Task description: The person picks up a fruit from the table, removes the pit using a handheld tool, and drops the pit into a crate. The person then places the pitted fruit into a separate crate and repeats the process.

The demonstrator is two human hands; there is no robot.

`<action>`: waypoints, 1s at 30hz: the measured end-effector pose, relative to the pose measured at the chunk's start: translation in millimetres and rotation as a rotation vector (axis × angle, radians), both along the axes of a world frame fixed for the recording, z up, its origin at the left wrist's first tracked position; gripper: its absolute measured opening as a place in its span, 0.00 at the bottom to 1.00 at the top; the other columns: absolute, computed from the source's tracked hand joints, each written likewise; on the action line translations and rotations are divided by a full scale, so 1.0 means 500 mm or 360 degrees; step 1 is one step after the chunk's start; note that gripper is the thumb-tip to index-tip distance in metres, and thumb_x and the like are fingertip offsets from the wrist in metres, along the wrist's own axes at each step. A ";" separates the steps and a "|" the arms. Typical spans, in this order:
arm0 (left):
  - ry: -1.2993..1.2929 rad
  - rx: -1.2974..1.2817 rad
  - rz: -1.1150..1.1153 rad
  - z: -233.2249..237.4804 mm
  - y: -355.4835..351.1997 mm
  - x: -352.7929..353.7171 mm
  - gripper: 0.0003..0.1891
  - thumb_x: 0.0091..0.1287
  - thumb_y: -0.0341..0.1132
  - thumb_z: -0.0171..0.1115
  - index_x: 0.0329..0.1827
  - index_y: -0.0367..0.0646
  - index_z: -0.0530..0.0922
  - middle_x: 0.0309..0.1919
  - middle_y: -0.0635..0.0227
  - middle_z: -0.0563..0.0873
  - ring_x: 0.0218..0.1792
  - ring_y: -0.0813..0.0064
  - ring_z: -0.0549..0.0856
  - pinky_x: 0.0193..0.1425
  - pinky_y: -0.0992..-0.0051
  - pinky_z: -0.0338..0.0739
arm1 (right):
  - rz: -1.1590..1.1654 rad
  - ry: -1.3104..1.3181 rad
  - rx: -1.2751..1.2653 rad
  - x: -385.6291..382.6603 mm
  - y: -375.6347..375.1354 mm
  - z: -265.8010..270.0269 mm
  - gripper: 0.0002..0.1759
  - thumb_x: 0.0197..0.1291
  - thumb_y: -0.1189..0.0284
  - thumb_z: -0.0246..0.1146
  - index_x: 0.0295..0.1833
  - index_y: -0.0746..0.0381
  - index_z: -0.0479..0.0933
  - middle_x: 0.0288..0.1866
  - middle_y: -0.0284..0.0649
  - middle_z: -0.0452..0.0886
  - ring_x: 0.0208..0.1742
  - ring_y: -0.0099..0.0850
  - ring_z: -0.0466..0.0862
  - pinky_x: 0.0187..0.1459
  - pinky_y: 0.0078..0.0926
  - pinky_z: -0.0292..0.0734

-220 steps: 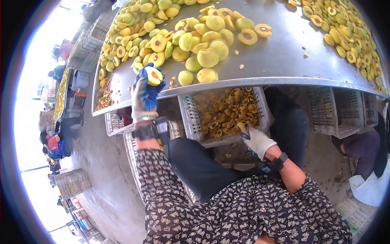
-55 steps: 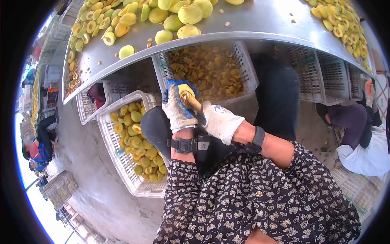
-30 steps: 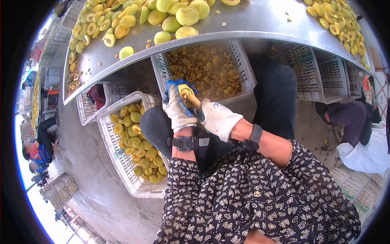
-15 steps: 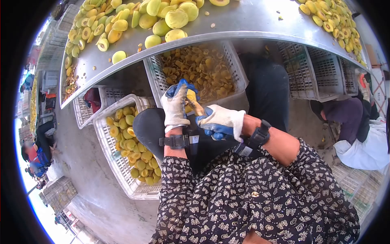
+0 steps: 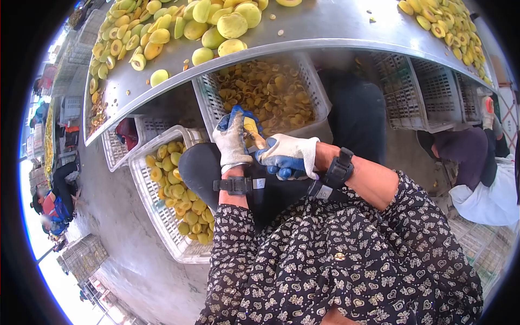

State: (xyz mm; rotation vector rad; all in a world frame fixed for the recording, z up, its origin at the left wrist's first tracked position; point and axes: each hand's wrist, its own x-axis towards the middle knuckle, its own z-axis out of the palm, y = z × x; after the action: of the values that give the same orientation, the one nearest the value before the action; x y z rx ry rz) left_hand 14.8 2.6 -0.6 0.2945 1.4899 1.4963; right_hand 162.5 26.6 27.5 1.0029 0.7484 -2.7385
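Observation:
In a white glove with blue-coated fingers, my left hand [image 5: 232, 143] is closed around a yellow peach half [image 5: 250, 127]. My right hand [image 5: 287, 154], gloved the same way, grips a tan tool [image 5: 259, 142] whose tip meets the fruit; its exact kind is partly hidden by the fingers. Both hands are over my lap, at the near edge of a white crate [image 5: 319, 89] holding yellow-brown fruit scraps [image 5: 265, 92]. Left of my knee, another white crate [image 5: 149, 203] holds many yellow-green fruit halves [image 5: 181, 192].
Above the scrap crate runs a metal table [image 5: 309, 27] with piled fruit halves [image 5: 206, 24] and a second pile [image 5: 444, 30] at right. Empty-looking crates [image 5: 398, 92] stand beneath it. A co-worker [image 5: 471, 162] sits at right; other people [image 5: 54, 208] are at far left.
My right hand has shifted slightly left and up, closer to the left hand, with less of the tool showing. My left hand still holds the fruit.

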 end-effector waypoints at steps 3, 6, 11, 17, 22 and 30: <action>-0.0068 0.0080 0.0141 -0.012 -0.001 -0.003 0.09 0.64 0.34 0.62 0.32 0.34 0.78 0.22 0.63 0.81 0.18 0.72 0.79 0.20 0.74 0.76 | 0.0097 -0.0288 0.0647 -0.034 -0.015 0.031 0.05 0.59 0.72 0.57 0.33 0.62 0.74 0.20 0.34 0.72 0.17 0.23 0.71 0.18 0.22 0.66; -0.0085 0.0141 0.0225 -0.050 -0.014 -0.025 0.14 0.67 0.41 0.56 0.35 0.36 0.78 0.24 0.62 0.82 0.20 0.70 0.81 0.23 0.74 0.77 | 0.0343 -0.0345 0.1037 -0.054 -0.020 -0.001 0.06 0.59 0.72 0.58 0.33 0.62 0.74 0.20 0.34 0.73 0.17 0.23 0.71 0.19 0.23 0.66; -0.0080 0.0064 0.0273 -0.018 -0.004 -0.013 0.10 0.64 0.34 0.61 0.29 0.35 0.78 0.19 0.65 0.79 0.16 0.74 0.77 0.19 0.75 0.74 | 0.0057 -0.0184 0.0179 -0.034 0.002 0.035 0.05 0.54 0.72 0.59 0.32 0.63 0.74 0.20 0.34 0.73 0.20 0.25 0.72 0.22 0.27 0.67; 0.0025 0.0055 0.0016 -0.009 -0.005 -0.004 0.11 0.63 0.36 0.64 0.31 0.35 0.78 0.21 0.63 0.81 0.17 0.73 0.79 0.19 0.75 0.75 | 0.0145 -0.0098 0.0303 -0.030 -0.011 -0.027 0.04 0.60 0.71 0.56 0.34 0.59 0.74 0.21 0.29 0.72 0.14 0.19 0.69 0.16 0.18 0.64; -0.0094 -0.0006 -0.0419 -0.001 -0.008 -0.009 0.12 0.63 0.36 0.64 0.33 0.33 0.79 0.24 0.61 0.83 0.19 0.71 0.80 0.22 0.73 0.77 | 0.0014 0.0450 -0.0732 0.045 0.005 -0.002 0.08 0.65 0.65 0.56 0.36 0.57 0.71 0.21 0.26 0.72 0.13 0.16 0.67 0.14 0.14 0.61; -0.0184 -0.0035 -0.0648 0.012 0.001 -0.014 0.17 0.61 0.44 0.65 0.32 0.35 0.79 0.23 0.60 0.83 0.21 0.68 0.82 0.24 0.71 0.79 | -0.0374 0.1057 -0.1609 0.043 -0.051 -0.038 0.17 0.70 0.69 0.46 0.57 0.69 0.67 0.29 0.29 0.72 0.22 0.18 0.74 0.22 0.14 0.70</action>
State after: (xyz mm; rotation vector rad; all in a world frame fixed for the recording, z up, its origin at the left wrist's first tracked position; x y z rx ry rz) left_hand 7.8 2.8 5.1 0.4603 1.2637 1.1504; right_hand 184.0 1.1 8.7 -0.0461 -0.7506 -2.9809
